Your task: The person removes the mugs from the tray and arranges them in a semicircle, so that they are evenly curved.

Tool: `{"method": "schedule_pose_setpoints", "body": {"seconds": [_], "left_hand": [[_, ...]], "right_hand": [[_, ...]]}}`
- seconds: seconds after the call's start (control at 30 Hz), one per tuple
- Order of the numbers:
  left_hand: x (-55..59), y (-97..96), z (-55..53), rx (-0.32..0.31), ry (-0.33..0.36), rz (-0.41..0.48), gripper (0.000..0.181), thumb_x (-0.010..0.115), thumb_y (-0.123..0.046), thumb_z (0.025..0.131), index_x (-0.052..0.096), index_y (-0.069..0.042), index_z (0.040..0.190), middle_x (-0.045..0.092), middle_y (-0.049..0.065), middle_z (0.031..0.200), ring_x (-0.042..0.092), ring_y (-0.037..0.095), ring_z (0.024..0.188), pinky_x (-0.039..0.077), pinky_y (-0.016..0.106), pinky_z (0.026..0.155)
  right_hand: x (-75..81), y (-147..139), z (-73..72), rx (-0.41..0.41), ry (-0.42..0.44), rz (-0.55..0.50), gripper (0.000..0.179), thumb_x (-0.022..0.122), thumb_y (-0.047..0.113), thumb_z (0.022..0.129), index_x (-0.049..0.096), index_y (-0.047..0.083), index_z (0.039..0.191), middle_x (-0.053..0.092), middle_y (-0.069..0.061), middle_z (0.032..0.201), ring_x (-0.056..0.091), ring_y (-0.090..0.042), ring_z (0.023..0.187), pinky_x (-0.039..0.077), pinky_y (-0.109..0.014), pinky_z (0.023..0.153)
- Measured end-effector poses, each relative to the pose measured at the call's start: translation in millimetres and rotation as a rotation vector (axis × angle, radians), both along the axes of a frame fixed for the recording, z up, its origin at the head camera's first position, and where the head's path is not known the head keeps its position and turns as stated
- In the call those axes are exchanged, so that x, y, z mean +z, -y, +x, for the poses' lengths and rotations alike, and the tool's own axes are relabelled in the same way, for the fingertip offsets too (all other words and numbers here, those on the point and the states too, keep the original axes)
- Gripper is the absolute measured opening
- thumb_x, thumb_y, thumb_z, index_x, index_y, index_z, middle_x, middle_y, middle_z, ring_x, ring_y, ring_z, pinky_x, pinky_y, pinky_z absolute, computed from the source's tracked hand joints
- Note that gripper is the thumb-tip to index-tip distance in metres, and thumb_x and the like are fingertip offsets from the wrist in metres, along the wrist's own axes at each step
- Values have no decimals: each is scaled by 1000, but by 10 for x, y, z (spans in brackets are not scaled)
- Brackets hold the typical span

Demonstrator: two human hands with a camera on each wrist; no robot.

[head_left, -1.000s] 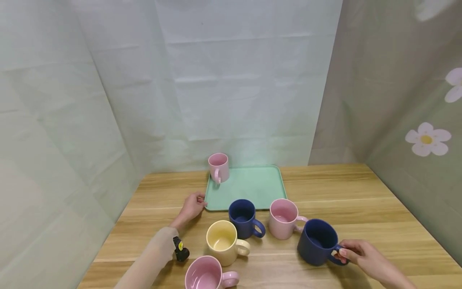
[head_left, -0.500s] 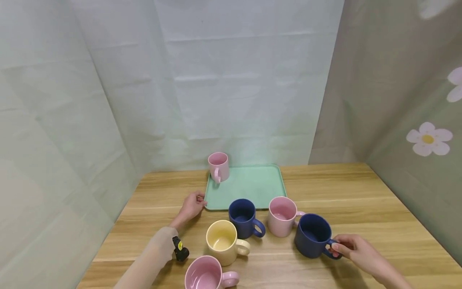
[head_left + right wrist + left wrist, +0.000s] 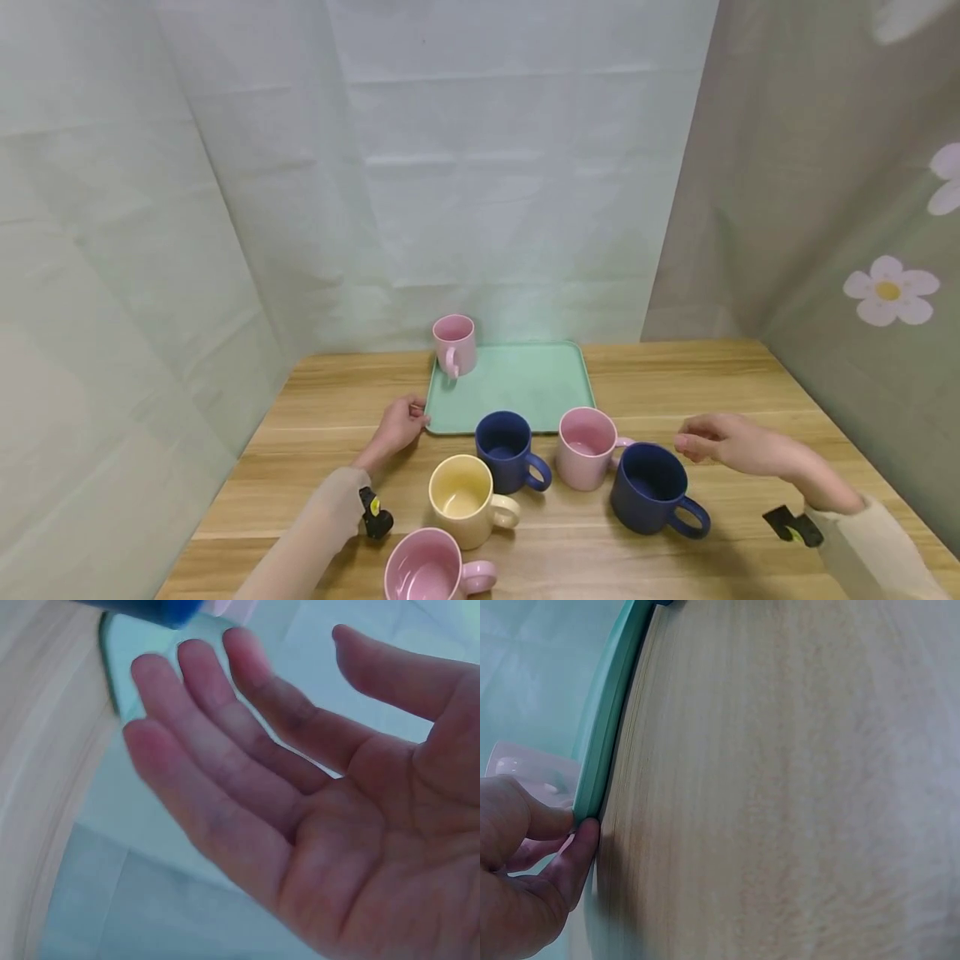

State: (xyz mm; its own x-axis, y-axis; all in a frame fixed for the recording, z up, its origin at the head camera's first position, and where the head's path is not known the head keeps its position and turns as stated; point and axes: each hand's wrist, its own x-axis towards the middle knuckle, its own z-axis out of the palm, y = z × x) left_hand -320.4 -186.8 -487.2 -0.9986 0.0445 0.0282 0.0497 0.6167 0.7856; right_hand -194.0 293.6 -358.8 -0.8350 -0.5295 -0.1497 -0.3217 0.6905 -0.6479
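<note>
My left hand (image 3: 399, 423) pinches the near-left corner of the mint green tray (image 3: 517, 387). Seen from the left wrist, the thumb lies on one side of the rim (image 3: 596, 769) and a finger on the other. A pink mug (image 3: 459, 358) stands on the tray's far-left corner. At the right, my right hand (image 3: 738, 442) hovers with nothing in it, fingers loosely bent, just beyond the handle of a dark blue mug (image 3: 636, 507). The right wrist view shows its bare palm (image 3: 352, 840) and spread fingers. That mug stands upright beside another pink mug (image 3: 581, 467), its handle pointing right.
Another dark blue mug (image 3: 498, 468) stands by the tray's near edge. Closer to me are a yellow mug (image 3: 461, 523) and a pink mug (image 3: 420, 571). All rest on the wooden table (image 3: 675, 383). Cloth walls (image 3: 487, 208) enclose its back and sides.
The right hand first slid the dark blue mug slightly left and away from me, then let go of its handle and rose away from it. The left hand stayed at the tray.
</note>
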Motion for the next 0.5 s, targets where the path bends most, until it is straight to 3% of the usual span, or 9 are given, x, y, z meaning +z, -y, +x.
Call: {"method": "schedule_pose_setpoints", "body": {"seconds": [0.27, 0.5], "left_hand": [[-27, -8, -15, 9, -20, 5, 28, 62, 5, 86, 59, 12, 113, 65, 20, 91, 64, 23, 83, 57, 31, 72], [-23, -14, -4, 16, -20, 1, 28, 63, 7, 85, 59, 13, 112, 65, 20, 90, 65, 24, 83, 57, 32, 73]], "right_hand": [[155, 457, -386, 91, 144, -79, 25, 50, 25, 100, 63, 3, 99, 65, -11, 95, 61, -24, 92, 55, -43, 84], [241, 792, -656, 109, 185, -39, 28, 51, 23, 100, 64, -1, 106, 68, -16, 104, 66, -26, 95, 56, -42, 87]]}}
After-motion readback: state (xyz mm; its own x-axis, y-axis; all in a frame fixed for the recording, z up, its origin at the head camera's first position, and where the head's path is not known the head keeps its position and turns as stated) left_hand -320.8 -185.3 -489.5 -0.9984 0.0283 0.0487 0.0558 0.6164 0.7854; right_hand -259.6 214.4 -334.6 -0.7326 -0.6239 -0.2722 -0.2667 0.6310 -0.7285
